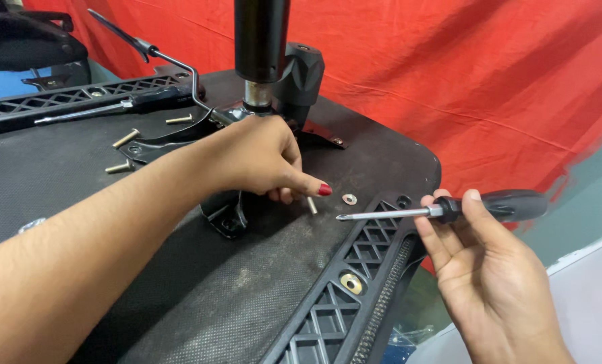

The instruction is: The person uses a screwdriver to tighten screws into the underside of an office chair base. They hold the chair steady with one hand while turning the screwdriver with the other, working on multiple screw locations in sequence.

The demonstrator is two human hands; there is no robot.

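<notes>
Across the far left of the upturned chair seat (pixel 58 168), a second screwdriver (pixel 112 106) lies flat beside three loose bolts (pixel 125 138), set within reach but out of the working area, with a black armrest bracket (pixel 51 101) running behind them. Nearer the middle, the metal tilt mechanism (pixel 226 209) sits under the black gas-lift column (pixel 260 40), and the left hand (pixel 253 158) reaches over it, fingers curled and pinching a short bolt (pixel 311 205) by its upper end so that it stands upright on the seat's underside, apparently to keep it steady. Just beside the bolt lies a small washer (pixel 349 199). To the right, another armrest bracket (pixel 355 269) is fastened by a brass-coloured fitting (pixel 351 283). Further right, the right hand (pixel 476 263) closes loosely round the black handle of a screwdriver (pixel 442 210), held level with its tip pointing towards the bolt and washer, near them but not touching either.
</notes>
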